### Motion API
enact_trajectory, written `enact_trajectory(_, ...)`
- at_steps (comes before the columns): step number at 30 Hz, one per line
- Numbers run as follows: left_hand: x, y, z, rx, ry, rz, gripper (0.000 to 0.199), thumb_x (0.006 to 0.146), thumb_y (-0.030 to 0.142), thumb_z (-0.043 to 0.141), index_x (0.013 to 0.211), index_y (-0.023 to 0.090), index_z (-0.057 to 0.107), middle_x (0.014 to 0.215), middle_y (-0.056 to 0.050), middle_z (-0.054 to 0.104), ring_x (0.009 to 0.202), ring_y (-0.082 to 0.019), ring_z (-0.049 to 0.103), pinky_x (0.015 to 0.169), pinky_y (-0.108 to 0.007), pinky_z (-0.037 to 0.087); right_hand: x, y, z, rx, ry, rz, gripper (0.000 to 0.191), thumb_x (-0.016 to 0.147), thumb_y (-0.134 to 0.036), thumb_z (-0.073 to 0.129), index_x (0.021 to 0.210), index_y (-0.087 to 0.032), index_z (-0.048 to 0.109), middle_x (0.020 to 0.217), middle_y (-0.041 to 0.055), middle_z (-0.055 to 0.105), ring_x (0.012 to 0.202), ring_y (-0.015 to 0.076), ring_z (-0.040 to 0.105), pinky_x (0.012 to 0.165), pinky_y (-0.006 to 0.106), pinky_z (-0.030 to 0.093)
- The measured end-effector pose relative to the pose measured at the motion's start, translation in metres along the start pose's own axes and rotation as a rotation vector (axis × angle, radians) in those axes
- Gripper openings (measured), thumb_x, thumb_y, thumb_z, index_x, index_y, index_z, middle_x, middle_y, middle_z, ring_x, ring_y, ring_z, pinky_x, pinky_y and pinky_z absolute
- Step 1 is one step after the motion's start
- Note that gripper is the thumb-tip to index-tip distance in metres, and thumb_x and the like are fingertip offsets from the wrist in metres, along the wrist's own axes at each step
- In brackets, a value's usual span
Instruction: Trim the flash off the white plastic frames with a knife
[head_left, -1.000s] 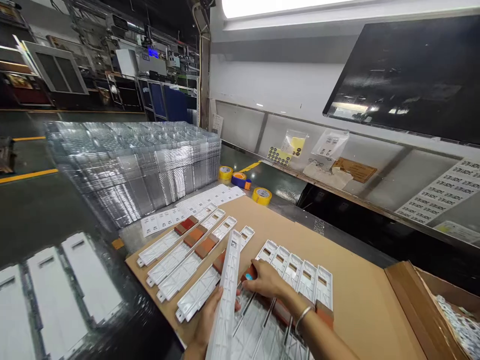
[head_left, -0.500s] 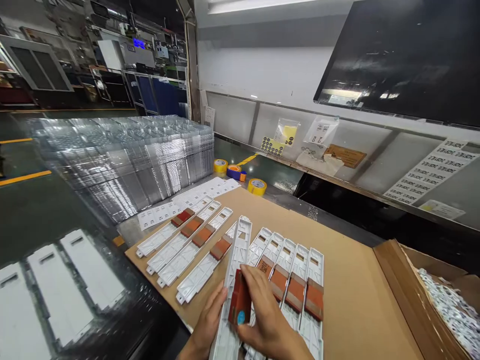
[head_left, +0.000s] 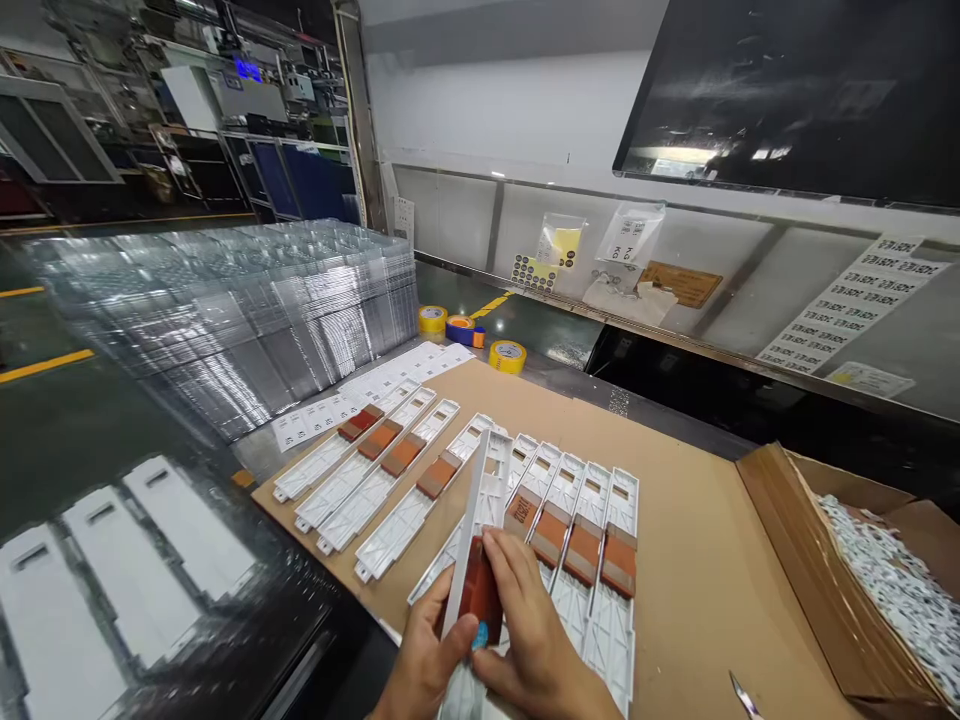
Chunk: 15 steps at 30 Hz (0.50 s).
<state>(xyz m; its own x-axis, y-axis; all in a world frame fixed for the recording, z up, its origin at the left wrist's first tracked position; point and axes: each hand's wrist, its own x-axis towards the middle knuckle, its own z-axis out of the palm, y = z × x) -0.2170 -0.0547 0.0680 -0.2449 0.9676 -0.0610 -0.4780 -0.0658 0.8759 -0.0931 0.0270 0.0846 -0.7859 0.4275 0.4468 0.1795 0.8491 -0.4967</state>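
My left hand [head_left: 424, 650] grips a white moulded plastic frame [head_left: 489, 490], held tilted up on its edge. My right hand [head_left: 534, 640] pinches an orange-brown pad [head_left: 474, 590] against that frame, and a small blue spot [head_left: 480, 635] shows at the pad's lower end. Beside my right hand lies a row of white frames [head_left: 585, 545], each with a brown pad [head_left: 583, 553] across it. Further left, several similar frames with pads [head_left: 379, 480] lie slanted on a cardboard sheet [head_left: 690, 560]. The held frame's lower end is hidden by my hands.
A cardboard box [head_left: 847, 570] of white shredded pieces stands at the right edge, with scissor tips [head_left: 742, 695] near it. Behind the sheet are a stack of clear plastic trays [head_left: 225, 330], tape rolls [head_left: 508, 356] and label sheets [head_left: 375, 390]. White panels [head_left: 127, 570] lie at the left.
The held frame has turned more edge-on, and the pad now lies against its side. My hands have come closer together. The view has shifted, bringing scissor tips into sight at the bottom right.
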Motion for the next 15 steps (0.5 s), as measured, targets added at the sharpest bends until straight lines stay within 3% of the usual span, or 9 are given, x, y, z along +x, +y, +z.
enact_trajectory(8,-0.0033,0.0005,0.0006,0.046,-0.061,0.002,0.057,0.079,0.047,0.060,0.129,0.022,0.049,0.122,-0.010,0.059,0.113,-0.028,0.053,0.099,-0.041,0.038,-0.0042,-0.0076,-0.0005,-0.006,0.072,-0.032,0.092,0.062,-0.009,0.044,0.146,-0.009,0.008,0.145,0.0160,0.023,0.134,0.0312,0.024,0.106,0.051,0.032)
enact_trajectory(15,-0.0079,0.0018,-0.0029,0.176,-0.060,0.018,0.053,0.081,0.040,0.058,0.129,0.020,0.049,0.122,-0.009,0.059,0.114,-0.029,0.051,0.099,-0.041,0.038,-0.0103,-0.0071,0.0020,0.053,0.023,-0.013,0.091,0.069,-0.010,0.050,0.148,-0.013,0.003,0.148,0.0153,0.018,0.136,0.0325,0.018,0.107,0.052,0.028)
